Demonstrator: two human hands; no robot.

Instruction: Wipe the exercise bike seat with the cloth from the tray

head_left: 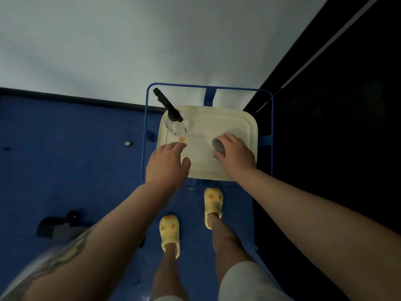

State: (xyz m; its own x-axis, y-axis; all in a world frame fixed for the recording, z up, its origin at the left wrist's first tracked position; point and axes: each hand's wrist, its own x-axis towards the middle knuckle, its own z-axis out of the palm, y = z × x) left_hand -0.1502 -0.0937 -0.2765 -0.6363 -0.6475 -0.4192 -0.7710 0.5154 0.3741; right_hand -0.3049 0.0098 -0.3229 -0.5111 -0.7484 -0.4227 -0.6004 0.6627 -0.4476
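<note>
A cream tray (234, 120) rests on a blue metal frame stand (149, 90) in front of me. My right hand (235, 153) is closed around a bunched grey cloth (218, 145) at the tray's right side, low on its surface. My left hand (166, 164) hovers over the tray's near left corner, fingers spread and holding nothing. A clear spray bottle with a black trigger head (171, 116) stands in the tray's far left corner. The exercise bike seat is not in view.
A white wall rises behind the stand and a dark panel (336, 127) runs along the right. Blue floor lies all around. My feet in yellow slippers (213, 205) stand just before the stand. A dark object (60, 224) lies on the floor at left.
</note>
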